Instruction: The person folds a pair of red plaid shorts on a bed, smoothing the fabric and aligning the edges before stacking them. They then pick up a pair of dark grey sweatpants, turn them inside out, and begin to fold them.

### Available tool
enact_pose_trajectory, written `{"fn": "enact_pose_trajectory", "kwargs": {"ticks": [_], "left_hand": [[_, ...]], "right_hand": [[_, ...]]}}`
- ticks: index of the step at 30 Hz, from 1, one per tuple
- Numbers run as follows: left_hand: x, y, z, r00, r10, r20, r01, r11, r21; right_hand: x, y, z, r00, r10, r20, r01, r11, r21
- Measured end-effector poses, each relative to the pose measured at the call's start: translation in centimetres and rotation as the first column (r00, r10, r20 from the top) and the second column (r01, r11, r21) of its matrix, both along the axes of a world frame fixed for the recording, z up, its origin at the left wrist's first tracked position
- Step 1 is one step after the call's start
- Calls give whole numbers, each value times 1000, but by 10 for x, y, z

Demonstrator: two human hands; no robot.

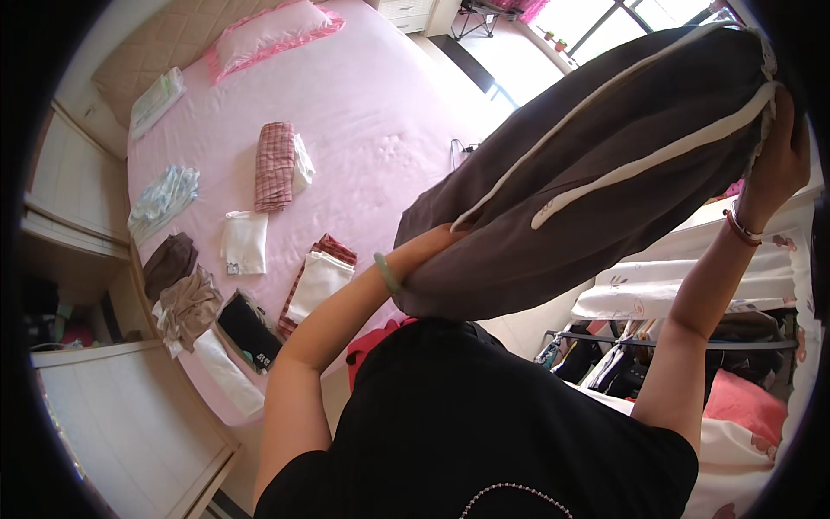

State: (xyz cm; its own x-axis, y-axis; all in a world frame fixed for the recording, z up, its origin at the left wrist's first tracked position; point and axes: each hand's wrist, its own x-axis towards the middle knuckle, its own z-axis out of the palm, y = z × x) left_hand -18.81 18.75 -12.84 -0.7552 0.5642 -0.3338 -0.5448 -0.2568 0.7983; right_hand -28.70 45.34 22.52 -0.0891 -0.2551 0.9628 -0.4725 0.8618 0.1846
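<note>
A pair of dark grey-brown drawstring trousers point(605, 164), with two long white cords lying across the fabric, is held up in front of me and slants toward the upper right. My right hand point(781, 160) is closed on the gathered edge at the far right, beside the base of the cords. At the lower left end of the cloth, my left hand point(437, 242) presses into a fold near one cord's tip, its fingertips hidden by the fabric. A green bangle is on the left wrist; a red band and a bracelet are on the right.
On the left stands a bed point(372, 112) with a pink sheet. It bears a folded red checked cloth point(275, 164), folded white cloths point(245, 242), crumpled brown clothes point(188, 298) and a pink pillow point(272, 39). A hanging rail point(735, 345) with clothes is at the right; cabinets point(121, 415) line the left.
</note>
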Motion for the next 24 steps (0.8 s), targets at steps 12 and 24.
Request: {"fn": "enact_pose_trajectory", "kwargs": {"ticks": [12, 24], "left_hand": [[10, -8, -58, 904, -66, -422, 144, 977, 156], [11, -140, 118, 537, 688, -488, -762, 644, 70]], "right_hand": [[-22, 24, -5, 997, -66, 48, 66, 998, -4], [-57, 41, -113, 867, 122, 483, 52, 942, -331]]}}
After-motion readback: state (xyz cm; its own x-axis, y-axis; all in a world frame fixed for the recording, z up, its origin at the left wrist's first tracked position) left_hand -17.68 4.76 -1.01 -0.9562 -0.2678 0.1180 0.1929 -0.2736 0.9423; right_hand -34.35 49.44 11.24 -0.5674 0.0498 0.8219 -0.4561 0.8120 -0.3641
